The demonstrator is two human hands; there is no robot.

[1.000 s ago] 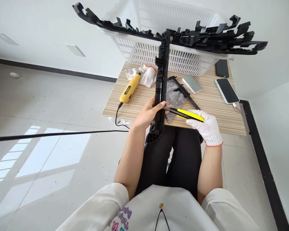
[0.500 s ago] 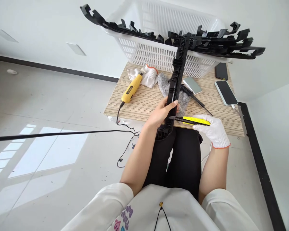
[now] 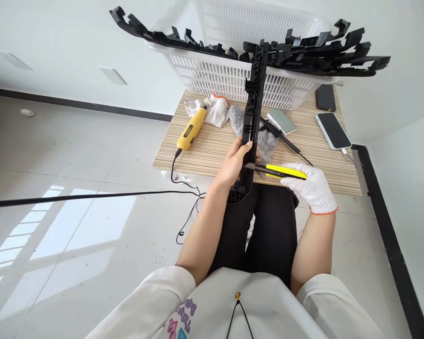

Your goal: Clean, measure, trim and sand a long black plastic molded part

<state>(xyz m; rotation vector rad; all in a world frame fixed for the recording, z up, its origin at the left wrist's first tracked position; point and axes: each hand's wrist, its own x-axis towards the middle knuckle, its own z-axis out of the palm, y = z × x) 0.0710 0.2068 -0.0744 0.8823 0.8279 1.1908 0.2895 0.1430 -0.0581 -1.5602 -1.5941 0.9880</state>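
Note:
My bare left hand [image 3: 235, 162] is wrapped round a long black plastic part [image 3: 251, 113] that stands nearly upright, its lower end over my lap and its upper end against the basket. My right hand [image 3: 313, 187], in a white knit glove, grips a yellow and black utility knife [image 3: 281, 171]. The knife's tip touches the black part just beside my left fingers.
A white slatted basket [image 3: 226, 77] at the back of the small wooden table [image 3: 212, 146] carries several more black parts [image 3: 325, 54] across its rim. On the table lie a yellow rotary tool [image 3: 191, 129] with its cord, a white glove [image 3: 217, 107], a grey cloth [image 3: 268, 141], two phones [image 3: 332, 130] and a silver box [image 3: 281, 121].
The black part has swung from a rightward lean to more upright, after first tilting right from vertical. The knife tip has come back against the part near my left fingers.

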